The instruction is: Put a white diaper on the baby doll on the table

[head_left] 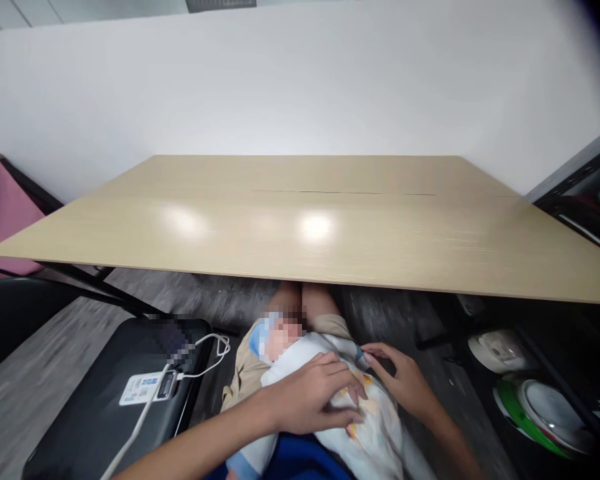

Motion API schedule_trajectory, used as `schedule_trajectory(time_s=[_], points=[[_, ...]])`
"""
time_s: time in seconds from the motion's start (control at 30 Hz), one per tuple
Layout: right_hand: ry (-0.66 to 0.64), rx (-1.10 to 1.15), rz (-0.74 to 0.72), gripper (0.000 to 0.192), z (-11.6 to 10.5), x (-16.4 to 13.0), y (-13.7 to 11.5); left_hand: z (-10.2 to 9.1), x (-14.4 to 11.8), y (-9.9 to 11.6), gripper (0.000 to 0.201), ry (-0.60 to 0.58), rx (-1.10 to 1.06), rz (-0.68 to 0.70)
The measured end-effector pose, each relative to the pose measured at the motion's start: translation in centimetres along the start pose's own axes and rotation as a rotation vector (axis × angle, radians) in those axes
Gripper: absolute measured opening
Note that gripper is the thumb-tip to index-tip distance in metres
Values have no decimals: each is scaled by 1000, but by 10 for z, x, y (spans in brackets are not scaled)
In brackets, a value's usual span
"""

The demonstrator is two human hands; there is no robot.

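Note:
A small clothed figure (305,353) lies across the lap in a white outfit with blue trim. Its head is blurred, and I cannot tell whether it is a doll. My left hand (325,393) rests over its body, fingers spread and slightly bent on a white cloth (380,433) with a yellow-orange print. On the far side, my right hand (397,377) pinches a blue sleeve cuff (361,353) between thumb and fingertips. Tan shorts (243,353) and bare knees show beneath the figure.
A wide wooden table (290,233) spans the front, its edge above the knees. At left stands a black seat (105,407) carrying a white device (140,389) with a cable (143,420). Lidded containers (550,407) sit on a dark shelf at right. A pink-covered chair (7,213) is far left.

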State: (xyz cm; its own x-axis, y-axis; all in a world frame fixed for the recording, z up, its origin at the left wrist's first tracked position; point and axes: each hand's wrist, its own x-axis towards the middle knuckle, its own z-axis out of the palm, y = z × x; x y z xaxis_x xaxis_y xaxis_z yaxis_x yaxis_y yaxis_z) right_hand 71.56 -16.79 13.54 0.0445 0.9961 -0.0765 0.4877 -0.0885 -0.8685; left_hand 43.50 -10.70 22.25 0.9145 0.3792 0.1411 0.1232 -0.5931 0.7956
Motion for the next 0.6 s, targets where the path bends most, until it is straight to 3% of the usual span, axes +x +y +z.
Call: schedule_trajectory(time_s=[0.17, 0.3, 0.4, 0.47, 0.53, 0.6], points=[[-260, 120, -184, 39, 9, -11, -63, -15, -13, 11, 19, 19, -54, -45], [-309, 110, -196, 36, 10, -20, -86, -41, -33, 22, 22, -178, -216, 16], [-260, 30, -111, 52, -7, -40, -69, -53, -34, 22, 57, -426, -450, -75], [-293, 37, 20, 67, -21, -61, -47, -46, -13, 17, 62, -509, -491, -123], [-362, 136, 214, 86, -29, -84, -25, -24, 26, 10, 54, -449, -305, -123], [-329, 196, 346, 91, -29, -104, -9, 14, 76, 4, 61, -413, 57, -71]])
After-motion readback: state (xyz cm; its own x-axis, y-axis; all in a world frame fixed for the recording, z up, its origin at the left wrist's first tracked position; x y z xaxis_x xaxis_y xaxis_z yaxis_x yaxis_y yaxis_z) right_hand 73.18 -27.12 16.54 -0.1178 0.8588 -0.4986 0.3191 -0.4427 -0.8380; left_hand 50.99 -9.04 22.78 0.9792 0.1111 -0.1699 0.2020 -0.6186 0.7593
